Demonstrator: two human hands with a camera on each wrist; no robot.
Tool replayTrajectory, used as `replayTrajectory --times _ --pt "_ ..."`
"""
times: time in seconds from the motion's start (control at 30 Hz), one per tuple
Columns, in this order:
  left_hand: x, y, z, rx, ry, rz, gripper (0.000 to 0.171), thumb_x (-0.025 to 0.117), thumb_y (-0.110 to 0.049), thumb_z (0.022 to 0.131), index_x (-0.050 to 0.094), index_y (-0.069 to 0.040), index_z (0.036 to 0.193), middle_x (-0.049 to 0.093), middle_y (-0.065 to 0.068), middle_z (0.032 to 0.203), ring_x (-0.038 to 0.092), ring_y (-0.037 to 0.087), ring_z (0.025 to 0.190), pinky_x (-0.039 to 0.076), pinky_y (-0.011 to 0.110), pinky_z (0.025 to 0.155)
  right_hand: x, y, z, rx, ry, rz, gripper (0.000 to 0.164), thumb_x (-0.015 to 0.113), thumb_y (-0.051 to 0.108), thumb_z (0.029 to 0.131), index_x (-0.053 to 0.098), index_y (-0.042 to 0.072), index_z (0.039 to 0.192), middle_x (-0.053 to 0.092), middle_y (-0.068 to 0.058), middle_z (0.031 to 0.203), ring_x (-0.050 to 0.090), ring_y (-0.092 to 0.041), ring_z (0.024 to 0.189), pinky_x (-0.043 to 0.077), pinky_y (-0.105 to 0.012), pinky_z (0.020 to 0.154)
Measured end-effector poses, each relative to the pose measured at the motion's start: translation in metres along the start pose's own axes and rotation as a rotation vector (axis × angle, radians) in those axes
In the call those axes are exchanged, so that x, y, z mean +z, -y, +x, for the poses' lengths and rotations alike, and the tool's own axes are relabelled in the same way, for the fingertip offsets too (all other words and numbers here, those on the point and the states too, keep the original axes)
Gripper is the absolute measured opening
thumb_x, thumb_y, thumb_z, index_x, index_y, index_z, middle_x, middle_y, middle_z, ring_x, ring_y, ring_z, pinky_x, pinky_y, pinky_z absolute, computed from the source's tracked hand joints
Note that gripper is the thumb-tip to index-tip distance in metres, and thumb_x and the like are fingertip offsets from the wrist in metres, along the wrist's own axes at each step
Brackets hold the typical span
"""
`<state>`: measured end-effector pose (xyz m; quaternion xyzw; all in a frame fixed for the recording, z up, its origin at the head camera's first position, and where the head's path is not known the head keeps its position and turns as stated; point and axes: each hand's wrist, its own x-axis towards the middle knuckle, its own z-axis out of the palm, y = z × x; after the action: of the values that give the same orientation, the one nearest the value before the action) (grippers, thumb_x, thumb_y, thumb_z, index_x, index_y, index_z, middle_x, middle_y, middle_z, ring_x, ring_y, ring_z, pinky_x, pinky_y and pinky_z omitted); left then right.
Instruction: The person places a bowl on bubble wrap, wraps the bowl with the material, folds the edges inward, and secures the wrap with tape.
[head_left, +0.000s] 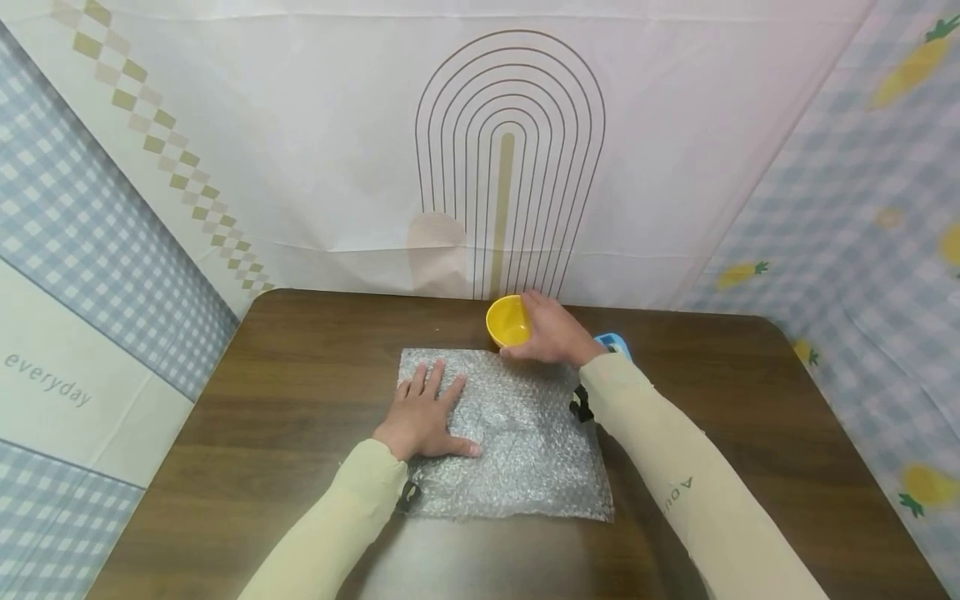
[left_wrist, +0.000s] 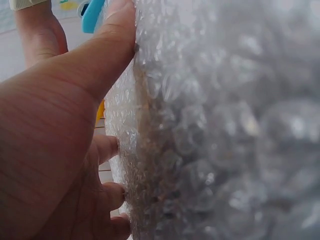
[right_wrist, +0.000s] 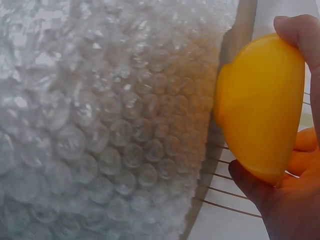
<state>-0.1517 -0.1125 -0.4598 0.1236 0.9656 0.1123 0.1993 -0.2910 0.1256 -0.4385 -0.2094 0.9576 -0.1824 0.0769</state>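
A sheet of bubble wrap point(head_left: 517, 442) lies spread on the wooden table. My left hand point(head_left: 426, 417) rests on its left part with fingers and thumb spread out. In the left wrist view, the fingertips point(left_wrist: 116, 196) touch the bubbly surface. At the sheet's far edge, my right hand point(head_left: 553, 329) grips a small yellow bowl point(head_left: 507, 322) with its mouth facing up. The right wrist view shows the bowl point(right_wrist: 265, 107) from the side, thumb and fingers at opposite parts of its rim.
Behind my right forearm, a blue object point(head_left: 613, 342) shows only in part. The brown table point(head_left: 300, 400) reaches to a patterned cloth backdrop point(head_left: 337, 167) at the back, with checked cloth point(head_left: 817, 200) on the sides.
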Motion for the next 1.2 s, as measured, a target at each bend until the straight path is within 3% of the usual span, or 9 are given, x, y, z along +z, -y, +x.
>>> replayTrajectory --times 0.1,0.43,0.8,1.07,1.2 --pt "-0.002 -0.001 -0.001 0.003 0.003 -0.002 0.117 0.073 -0.077 0.079 0.019 -0.024 0.168 -0.001 0.017 0.177 -0.001 0.043 0.164 0.012 0.062 0.131 -0.005 -0.001 -0.001 -0.027 -0.018 -0.008 0.099 0.086 0.054 0.074 0.044 0.007 0.15 0.057 -0.01 0.133 0.057 -0.028 0.112 0.056 -0.042 0.092" --pt "-0.003 -0.001 -0.001 0.008 0.013 0.021 0.117 0.071 -0.078 0.08 0.017 -0.023 0.168 -0.002 0.017 0.176 -0.001 0.044 0.163 0.012 0.062 0.131 -0.026 0.003 -0.003 -0.119 -0.032 -0.017 0.097 0.086 0.052 0.075 0.044 0.005 0.148 0.057 -0.012 0.133 0.057 -0.028 0.11 0.055 -0.04 0.087" --pt "-0.004 -0.003 -0.002 0.005 0.023 0.022 0.116 0.071 -0.077 0.081 0.017 -0.023 0.168 -0.002 0.017 0.176 -0.002 0.044 0.163 0.012 0.061 0.131 -0.044 0.011 -0.009 -0.149 -0.041 -0.024 0.097 0.086 0.052 0.074 0.046 0.003 0.148 0.059 -0.012 0.133 0.057 -0.027 0.108 0.055 -0.038 0.084" --pt "-0.004 -0.003 -0.001 0.007 0.02 0.012 0.116 0.071 -0.077 0.081 0.018 -0.023 0.168 0.0 0.018 0.176 -0.001 0.044 0.163 0.012 0.062 0.131 -0.053 0.014 -0.016 -0.131 -0.023 -0.028 0.103 0.086 0.054 0.074 0.044 0.003 0.152 0.052 -0.016 0.151 0.055 -0.032 0.122 0.054 -0.044 0.094" --pt "-0.003 -0.002 -0.001 0.005 0.02 -0.001 0.117 0.073 -0.076 0.08 0.018 -0.022 0.168 0.0 0.018 0.176 -0.002 0.044 0.164 0.011 0.062 0.131 -0.055 0.016 -0.019 -0.141 -0.017 -0.04 0.106 0.086 0.055 0.073 0.043 0.002 0.154 0.052 -0.017 0.151 0.056 -0.032 0.121 0.055 -0.044 0.093"
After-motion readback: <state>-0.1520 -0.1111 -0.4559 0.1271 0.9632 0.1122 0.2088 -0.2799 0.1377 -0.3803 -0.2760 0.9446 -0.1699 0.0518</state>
